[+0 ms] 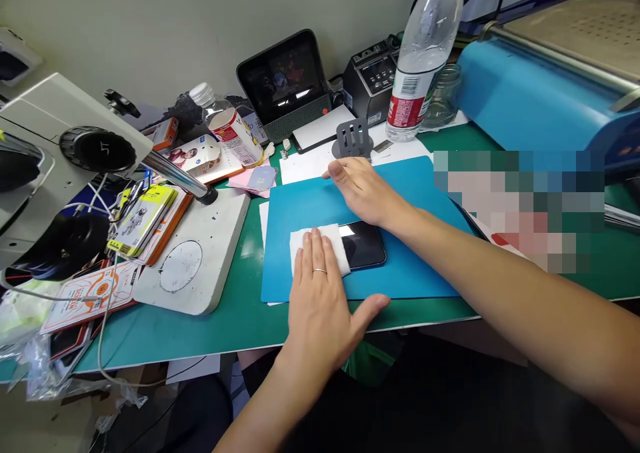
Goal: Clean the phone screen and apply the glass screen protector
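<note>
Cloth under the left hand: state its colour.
The cloth is white; it shows best in the head view.

Left hand (320,309), ringed: lies flat on a white cloth (343,256), which covers part of a dark phone (371,246) on a blue mat (410,179). Right hand (367,189): over the mat, near a slotted grey stand (354,138). Behind: screen device (283,76), large red-labelled bottle (417,73).

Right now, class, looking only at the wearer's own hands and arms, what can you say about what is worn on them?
The left hand is ungloved, with a thin, silver-coloured ring on one finger. The right hand is ungloved too, with no ring visible. No sleeve, watch or bracelet shows on either forearm.
</note>
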`<state>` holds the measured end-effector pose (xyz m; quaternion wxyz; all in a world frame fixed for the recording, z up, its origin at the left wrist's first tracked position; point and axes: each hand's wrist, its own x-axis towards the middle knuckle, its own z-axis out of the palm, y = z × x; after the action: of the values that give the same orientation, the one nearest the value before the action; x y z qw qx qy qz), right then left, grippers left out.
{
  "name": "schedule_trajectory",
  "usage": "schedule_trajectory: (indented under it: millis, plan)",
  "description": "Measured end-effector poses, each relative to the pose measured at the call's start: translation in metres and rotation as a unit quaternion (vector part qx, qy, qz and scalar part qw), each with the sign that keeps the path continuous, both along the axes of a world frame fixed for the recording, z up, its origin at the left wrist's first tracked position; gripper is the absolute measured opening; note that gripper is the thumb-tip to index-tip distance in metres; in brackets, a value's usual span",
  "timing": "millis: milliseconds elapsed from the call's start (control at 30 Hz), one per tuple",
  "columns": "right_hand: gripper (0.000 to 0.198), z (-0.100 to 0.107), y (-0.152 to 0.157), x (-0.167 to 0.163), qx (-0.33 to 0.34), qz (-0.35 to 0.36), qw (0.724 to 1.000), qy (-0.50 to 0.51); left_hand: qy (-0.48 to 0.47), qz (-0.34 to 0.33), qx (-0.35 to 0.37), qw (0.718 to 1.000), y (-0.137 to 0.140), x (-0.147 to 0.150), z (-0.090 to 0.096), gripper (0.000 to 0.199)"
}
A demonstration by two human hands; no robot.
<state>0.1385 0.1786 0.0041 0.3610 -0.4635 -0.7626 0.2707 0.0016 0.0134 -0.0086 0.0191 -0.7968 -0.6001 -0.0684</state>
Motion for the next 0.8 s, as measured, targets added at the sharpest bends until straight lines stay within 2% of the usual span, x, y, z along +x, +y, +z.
schedule_trajectory:
  millis: [133,233,367,567,667,800]
  plan:
    - [0.090,-0.001,0.001,0.000,-0.004,-0.002,1.000,0.006,0.006,-0.001,-0.016,1.000,-0.004,0.019,0.002,0.118]
    - [0.090,-0.001,0.001,0.000,-0.018,-0.001,1.000,0.007,0.010,-0.011,-0.027,1.000,-0.009,0.020,0.002,0.121]
    - [0.092,0.000,0.002,0.001,-0.030,-0.007,1.000,0.000,0.021,-0.035,-0.022,0.999,-0.017,-0.005,0.004,0.112]
    - [0.092,0.000,0.000,0.003,-0.030,0.002,1.000,-0.005,0.035,-0.017,0.038,0.999,-0.036,-0.044,-0.003,0.090]
    - [0.090,-0.001,-0.002,0.003,-0.029,-0.001,0.999,-0.020,0.030,-0.002,0.043,0.999,-0.036,-0.044,-0.008,0.087]
    - [0.095,-0.001,-0.001,0.003,-0.018,-0.022,0.999,-0.033,0.019,0.011,0.020,1.000,-0.018,-0.030,-0.005,0.086]
